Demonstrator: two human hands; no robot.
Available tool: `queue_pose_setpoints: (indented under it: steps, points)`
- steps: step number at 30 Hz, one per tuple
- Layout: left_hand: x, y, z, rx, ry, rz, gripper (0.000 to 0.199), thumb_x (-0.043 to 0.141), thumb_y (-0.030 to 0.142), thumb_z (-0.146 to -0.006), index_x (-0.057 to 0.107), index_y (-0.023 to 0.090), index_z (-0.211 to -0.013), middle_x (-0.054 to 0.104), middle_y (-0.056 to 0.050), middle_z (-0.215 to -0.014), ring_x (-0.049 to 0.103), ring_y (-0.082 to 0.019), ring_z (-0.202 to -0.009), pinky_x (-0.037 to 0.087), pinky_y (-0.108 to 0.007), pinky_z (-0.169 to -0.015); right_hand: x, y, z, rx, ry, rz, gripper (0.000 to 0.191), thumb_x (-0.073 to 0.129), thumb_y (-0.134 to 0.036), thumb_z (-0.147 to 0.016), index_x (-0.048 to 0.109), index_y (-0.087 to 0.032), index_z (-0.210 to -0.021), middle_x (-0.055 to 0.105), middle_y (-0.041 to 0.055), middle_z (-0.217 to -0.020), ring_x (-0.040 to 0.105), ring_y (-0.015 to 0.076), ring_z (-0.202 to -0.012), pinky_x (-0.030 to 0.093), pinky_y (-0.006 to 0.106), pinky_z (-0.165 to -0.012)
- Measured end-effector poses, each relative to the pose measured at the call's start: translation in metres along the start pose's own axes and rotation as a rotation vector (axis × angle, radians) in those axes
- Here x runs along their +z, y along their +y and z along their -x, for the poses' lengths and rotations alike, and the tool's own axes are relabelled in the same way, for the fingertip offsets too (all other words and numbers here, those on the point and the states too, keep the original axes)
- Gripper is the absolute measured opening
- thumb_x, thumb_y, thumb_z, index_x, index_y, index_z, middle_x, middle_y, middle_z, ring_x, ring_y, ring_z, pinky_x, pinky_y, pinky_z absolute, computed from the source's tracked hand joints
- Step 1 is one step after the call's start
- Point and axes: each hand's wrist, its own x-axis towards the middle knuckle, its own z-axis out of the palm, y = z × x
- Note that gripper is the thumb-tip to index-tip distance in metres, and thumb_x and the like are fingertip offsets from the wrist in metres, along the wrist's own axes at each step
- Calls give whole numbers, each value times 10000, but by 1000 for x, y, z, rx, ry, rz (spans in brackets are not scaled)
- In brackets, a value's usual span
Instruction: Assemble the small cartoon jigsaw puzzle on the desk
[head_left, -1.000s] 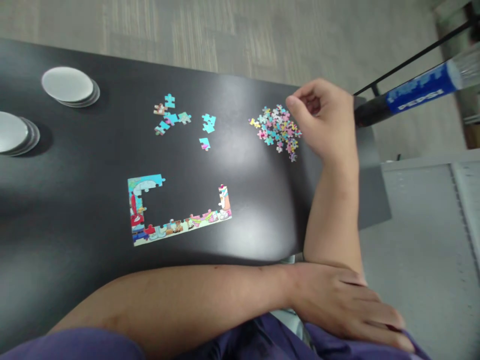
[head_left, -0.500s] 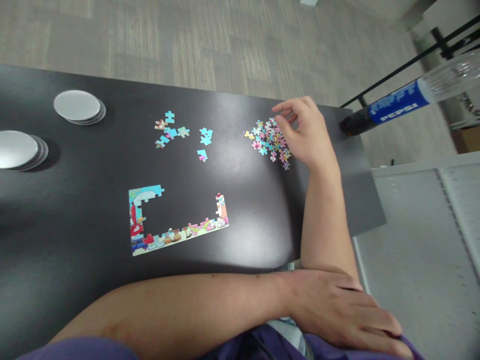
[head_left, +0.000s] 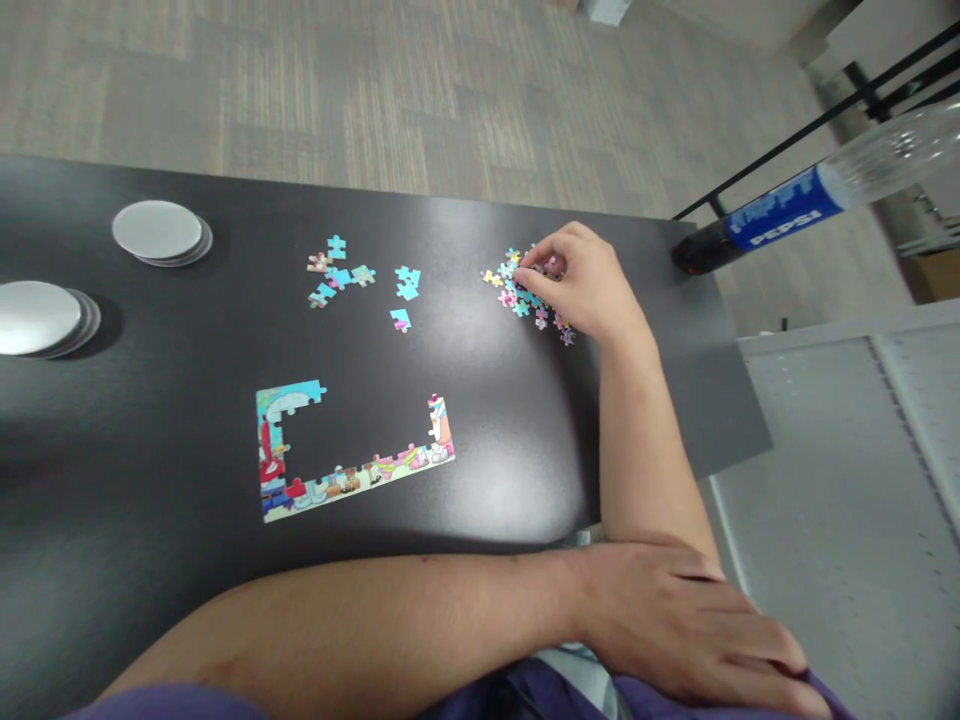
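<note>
Pile [head_left: 517,302] lies partly under R hand [head_left: 577,278], thumb/index tips close tog., can't tell if pinching; L hand [head_left: 694,620] flat on R arm [head_left: 649,440], well apart from pile.

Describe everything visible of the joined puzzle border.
The joined puzzle border lies flat on the table, its thin, cardboard-looking pieces interlocked along the left and near sides and part of the right; the far side is mostly missing. Its cartoon print shows light blue, red, dark blue and cream. Only the table touches it.
</note>
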Motion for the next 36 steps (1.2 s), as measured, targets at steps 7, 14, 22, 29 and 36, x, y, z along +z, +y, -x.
queue_pose_setpoints:
  steps: [7,14,22,29,36]
  points:
    - [-10,-6,1,10,-6,-21,897,312,122,-1234,899,724,-1546,863,301,-1615,855,111,-1309,613,-77,-916,-9,-5,1,11,-19,-208,122,899,-243,-973,805,-320,-961,881,42,-1013,833,318,-981,717,559,-1037]
    - [-3,-1,3,20,-15,5,861,337,155,-1236,906,729,-1531,868,228,-1669,849,61,-1385,641,-95,-955,-18,42,-8,50,209,-295,253,940,-524,-1032,801,-313,-1037,877,45,-1040,851,304,-983,699,503,-953]
    - [-6,-6,6,8,43,66,799,363,191,-1227,948,668,-1489,901,214,-1608,868,56,-1332,634,-122,-961,-21,85,-6,186,255,-189,85,884,-346,-1021,820,-297,-1050,840,36,-994,811,279,-921,682,504,-989]
    - [-6,-6,7,-1,58,84,740,402,218,-1247,958,658,-1461,911,233,-1570,871,55,-1323,639,-149,-982,-13,88,-4,206,151,-210,142,894,-279,-908,802,-309,-1013,842,22,-933,803,294,-916,697,506,-975]
    - [1,-5,8,-6,98,80,634,505,264,-1247,976,652,-1417,919,219,-1547,884,33,-1301,655,-160,-948,-18,78,-2,234,129,-178,126,866,-230,-921,783,-310,-972,846,40,-938,818,315,-909,699,564,-1004]
